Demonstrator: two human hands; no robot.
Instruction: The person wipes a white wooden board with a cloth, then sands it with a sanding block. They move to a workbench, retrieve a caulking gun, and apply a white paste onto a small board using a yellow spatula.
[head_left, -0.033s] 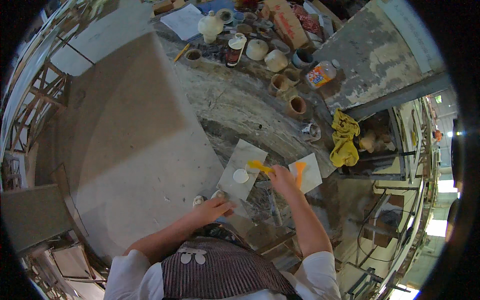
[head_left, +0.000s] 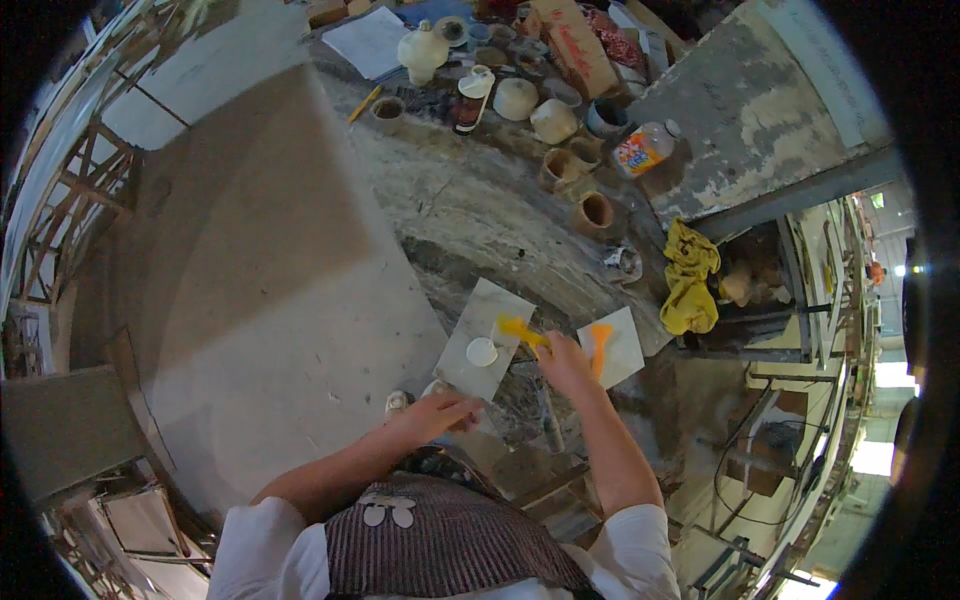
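Observation:
My right hand [head_left: 567, 364] is closed round the narrow end of a yellow plastic scraper [head_left: 520, 329]. Its wide blade hangs over the upper right part of a pale marbled tile [head_left: 488, 301]. On that tile lies a round white dab or disc [head_left: 481, 352]; I cannot tell which. My left hand [head_left: 442, 414] is below the tile's lower edge, fingers loosely stretched and nothing visible in them. Just right of my right hand, an orange scraper [head_left: 600, 345] rests on a second pale tile [head_left: 625, 352].
Beyond the tiles stretches a stained workbench [head_left: 450, 200]. Pots [head_left: 593, 212], a pale vase [head_left: 422, 52], an orange-labelled bottle [head_left: 643, 149] and a dark can [head_left: 471, 100] crowd its far side. A yellow cloth [head_left: 690, 278] hangs at the right. Concrete floor [head_left: 250, 290] lies to the left.
My left hand has shifted slightly right and closer to the tile with the white round patch. The yellow scraper and my right hand have moved only a little.

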